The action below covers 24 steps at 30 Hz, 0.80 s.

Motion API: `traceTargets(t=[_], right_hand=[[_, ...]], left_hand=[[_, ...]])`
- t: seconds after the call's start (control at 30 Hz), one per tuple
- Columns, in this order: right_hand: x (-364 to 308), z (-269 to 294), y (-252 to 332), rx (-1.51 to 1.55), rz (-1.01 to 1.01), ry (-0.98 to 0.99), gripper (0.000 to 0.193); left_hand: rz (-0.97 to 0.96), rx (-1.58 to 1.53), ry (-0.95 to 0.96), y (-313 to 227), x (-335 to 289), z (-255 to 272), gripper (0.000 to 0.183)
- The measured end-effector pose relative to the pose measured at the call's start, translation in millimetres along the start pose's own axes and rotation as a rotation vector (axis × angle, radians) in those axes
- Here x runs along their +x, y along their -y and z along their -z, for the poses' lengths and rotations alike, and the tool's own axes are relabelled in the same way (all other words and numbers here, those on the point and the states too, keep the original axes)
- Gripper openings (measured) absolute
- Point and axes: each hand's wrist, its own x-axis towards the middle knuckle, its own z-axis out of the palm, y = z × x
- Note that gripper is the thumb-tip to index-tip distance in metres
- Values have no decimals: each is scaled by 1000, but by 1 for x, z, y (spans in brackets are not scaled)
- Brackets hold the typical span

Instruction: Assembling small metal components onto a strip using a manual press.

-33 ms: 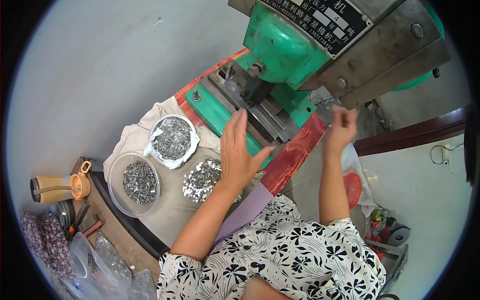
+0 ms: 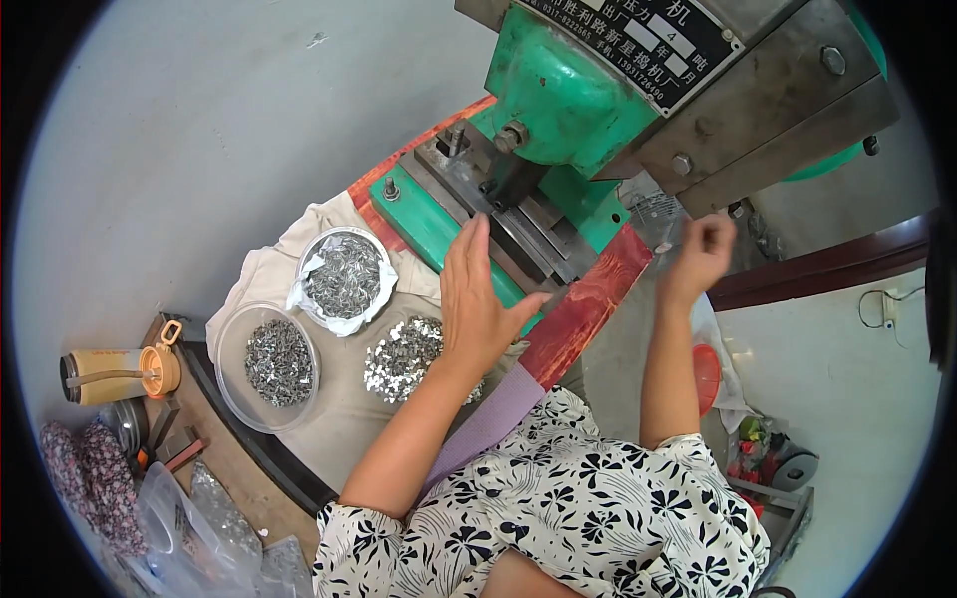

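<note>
Green-painted metal press machine [image 2: 568, 90] with its grey steel die block [image 2: 518, 214] stands in front of me on a red wooden board [image 2: 588, 304], and my left hand [image 2: 478, 299] lies flat on the green base right at the edge of the die block, fingers straight and together, thumb spread out to the side, palm down and closed on nothing that I can see. My right hand [image 2: 701, 254] is raised just to the right of the machine, beside its grey steel side plate [image 2: 758, 120], with the fingers curled in towards the thumb as if pinching; whether something small sits between them I cannot tell. To the left of my left forearm, a loose heap of shiny flat metal pieces [image 2: 404, 357] lies on the beige cloth [image 2: 339, 419] that covers the counter. Further left, a clear round plastic dish [image 2: 267, 364] holds small grey metal parts, and just above it a round bowl lined with crumpled foil [image 2: 344, 279] holds more of the same. An orange-lidded bottle [image 2: 115, 374] lies on its side at the far left, well apart from my hands. My black-and-white flowered sleeves show at the lower edge.
</note>
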Motion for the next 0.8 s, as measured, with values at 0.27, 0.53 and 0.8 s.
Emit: traceTargets(t=[0.27,0.53,0.8], right_hand=[[146,18,29,514,84,-252,44],[185,16,36,332,87,-129,73],[193,28,24,328,117,-60,69]], left_hand=[[97,32,53,-6,11,-9,127],[110,18,18,-5,14,-12,122],[-41,13,2,18,14,-7,106]])
